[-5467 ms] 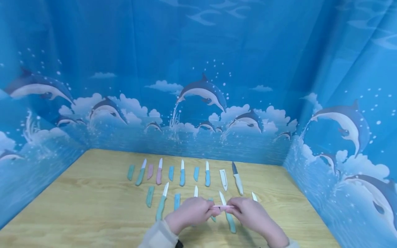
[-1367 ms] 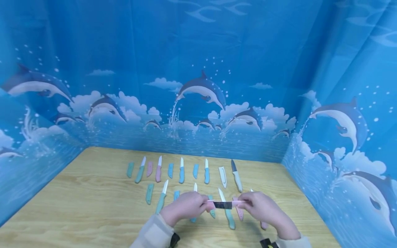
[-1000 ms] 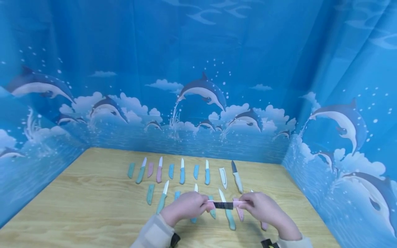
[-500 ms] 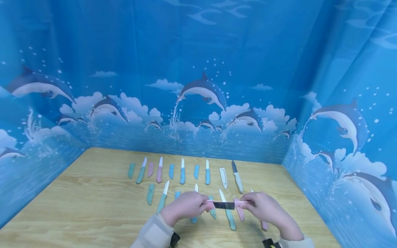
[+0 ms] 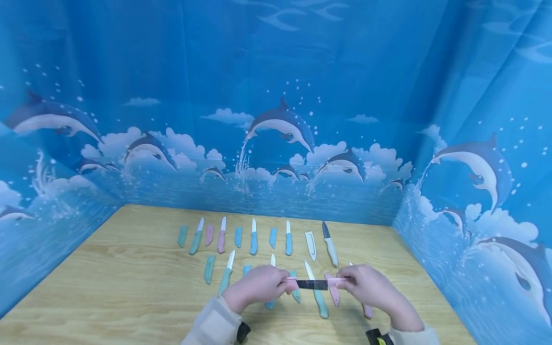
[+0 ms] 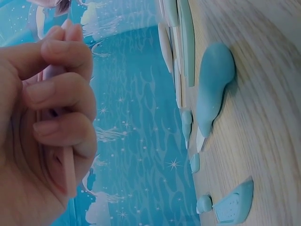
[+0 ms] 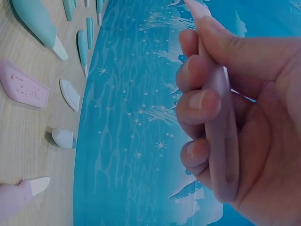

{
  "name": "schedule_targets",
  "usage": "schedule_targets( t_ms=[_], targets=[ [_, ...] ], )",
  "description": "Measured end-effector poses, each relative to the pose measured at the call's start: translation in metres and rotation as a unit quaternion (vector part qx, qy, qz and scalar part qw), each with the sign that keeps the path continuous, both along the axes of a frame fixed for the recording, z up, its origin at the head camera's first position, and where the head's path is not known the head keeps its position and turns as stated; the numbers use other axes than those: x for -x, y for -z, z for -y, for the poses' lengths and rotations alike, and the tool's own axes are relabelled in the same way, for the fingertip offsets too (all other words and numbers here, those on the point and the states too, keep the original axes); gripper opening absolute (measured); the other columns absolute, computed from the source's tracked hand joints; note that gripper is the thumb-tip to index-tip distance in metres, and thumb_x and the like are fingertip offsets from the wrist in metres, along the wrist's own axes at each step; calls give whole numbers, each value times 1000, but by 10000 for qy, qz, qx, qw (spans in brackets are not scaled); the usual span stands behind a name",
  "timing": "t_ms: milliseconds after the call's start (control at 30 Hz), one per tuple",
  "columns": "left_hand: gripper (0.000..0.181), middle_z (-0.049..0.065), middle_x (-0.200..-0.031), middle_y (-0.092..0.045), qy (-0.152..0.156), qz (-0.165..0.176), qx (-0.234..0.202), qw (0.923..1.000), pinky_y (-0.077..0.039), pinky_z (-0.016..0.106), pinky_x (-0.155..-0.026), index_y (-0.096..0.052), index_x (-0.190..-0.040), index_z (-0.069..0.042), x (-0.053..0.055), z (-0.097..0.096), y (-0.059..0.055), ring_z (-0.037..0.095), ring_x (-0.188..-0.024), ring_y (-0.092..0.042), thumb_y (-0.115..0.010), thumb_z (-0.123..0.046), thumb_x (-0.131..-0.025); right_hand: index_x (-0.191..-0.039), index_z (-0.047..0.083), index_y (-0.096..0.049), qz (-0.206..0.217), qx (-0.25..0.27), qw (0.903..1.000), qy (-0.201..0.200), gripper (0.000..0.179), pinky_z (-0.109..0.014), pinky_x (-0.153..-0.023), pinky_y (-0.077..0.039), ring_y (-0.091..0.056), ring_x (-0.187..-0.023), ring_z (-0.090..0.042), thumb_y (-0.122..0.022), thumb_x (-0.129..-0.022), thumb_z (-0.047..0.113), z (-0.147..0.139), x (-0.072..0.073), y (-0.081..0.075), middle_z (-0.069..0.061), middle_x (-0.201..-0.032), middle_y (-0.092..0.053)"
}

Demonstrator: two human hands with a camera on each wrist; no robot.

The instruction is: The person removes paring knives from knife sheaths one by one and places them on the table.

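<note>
My left hand [image 5: 258,288] grips a thin pink sheath [image 6: 69,172], its fingers curled round it. In my right hand [image 5: 366,287] is the pink handle [image 7: 222,141] of a knife, which has a long slot near its rounded end. The knife's dark blade [image 5: 312,285] spans the gap between the two pink pieces, held level over the table. Below it lie a green-handled knife [image 5: 320,304], a pink sheath [image 5: 334,293] and a green sheath [image 5: 295,293]. A pink knife handle [image 5: 367,310] shows under my right hand, partly hidden.
A back row of knives and sheaths lies on the wooden table [image 5: 142,268], ending at the right with a white sheath [image 5: 310,246] and a white-handled knife [image 5: 331,250]. Front left are a green sheath [image 5: 209,269] and a green knife [image 5: 225,278]. Blue dolphin curtains [image 5: 207,96] enclose the table.
Over the span, my right hand has moved right, away from the left, and more of the dark blade shows between the pink pieces. In the last second this widening is slight; the lying knives stay put.
</note>
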State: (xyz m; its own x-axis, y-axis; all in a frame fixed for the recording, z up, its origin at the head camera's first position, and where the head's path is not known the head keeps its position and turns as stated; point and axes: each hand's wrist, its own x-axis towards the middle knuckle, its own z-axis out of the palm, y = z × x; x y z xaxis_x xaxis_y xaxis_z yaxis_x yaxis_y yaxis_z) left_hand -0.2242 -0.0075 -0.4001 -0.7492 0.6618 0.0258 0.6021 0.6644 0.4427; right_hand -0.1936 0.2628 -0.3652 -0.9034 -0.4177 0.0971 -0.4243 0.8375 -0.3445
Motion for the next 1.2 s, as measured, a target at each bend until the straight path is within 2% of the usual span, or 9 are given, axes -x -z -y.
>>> schedule_targets(
  t_ms=[233, 667, 867, 1033, 1200],
  targets=[
    [29, -15, -69, -56, -17, 96, -71, 9999, -41, 20, -54, -64, -84, -20, 1, 1, 1, 2, -53, -42, -51, -41, -98, -88, 18, -71, 3, -12, 10000, -21, 8, -22, -57, -42, -48, -62, 3, -69, -87, 25, -3, 0, -1, 13, -73, -63],
    [30, -14, -69, -54, -2, 176, -103, 9998, -43, 20, -57, -64, -85, -20, 1, 3, 0, 2, -55, -44, -49, -43, -99, -89, 19, -71, 123, -26, 9999, 89, 8, -23, -56, -40, -44, -60, 1, -68, -89, 26, -5, -1, -4, 15, -69, -58],
    [30, -14, -70, -56, -6, 196, -131, 9997, -44, 20, -58, -65, -87, -20, 1, 2, -1, 2, -56, -46, -50, -43, -98, -92, 19, -73, 201, 29, 9997, 122, 10, -23, -58, -42, -46, -61, 2, -68, -89, 27, -10, -1, -6, 14, -72, -61],
    [31, -11, -71, -59, -23, 311, -221, 9993, -42, 20, -55, -65, -88, -19, 1, 3, -2, 2, -53, -43, -49, -42, -99, -93, 17, -73, 195, 8, 9998, 70, 10, -24, -61, -45, -48, -62, 3, -67, -90, 25, -15, -1, -8, 15, -73, -62],
    [31, -13, -68, -55, -30, 340, -271, 9991, -39, 19, -52, -64, -86, -19, 2, 5, -2, 3, -51, -39, -49, -42, -99, -93, 17, -73, 182, 26, 9998, 83, 9, -23, -59, -43, -45, -61, 2, -67, -90, 23, -17, -1, -9, 15, -72, -60]
  ],
)
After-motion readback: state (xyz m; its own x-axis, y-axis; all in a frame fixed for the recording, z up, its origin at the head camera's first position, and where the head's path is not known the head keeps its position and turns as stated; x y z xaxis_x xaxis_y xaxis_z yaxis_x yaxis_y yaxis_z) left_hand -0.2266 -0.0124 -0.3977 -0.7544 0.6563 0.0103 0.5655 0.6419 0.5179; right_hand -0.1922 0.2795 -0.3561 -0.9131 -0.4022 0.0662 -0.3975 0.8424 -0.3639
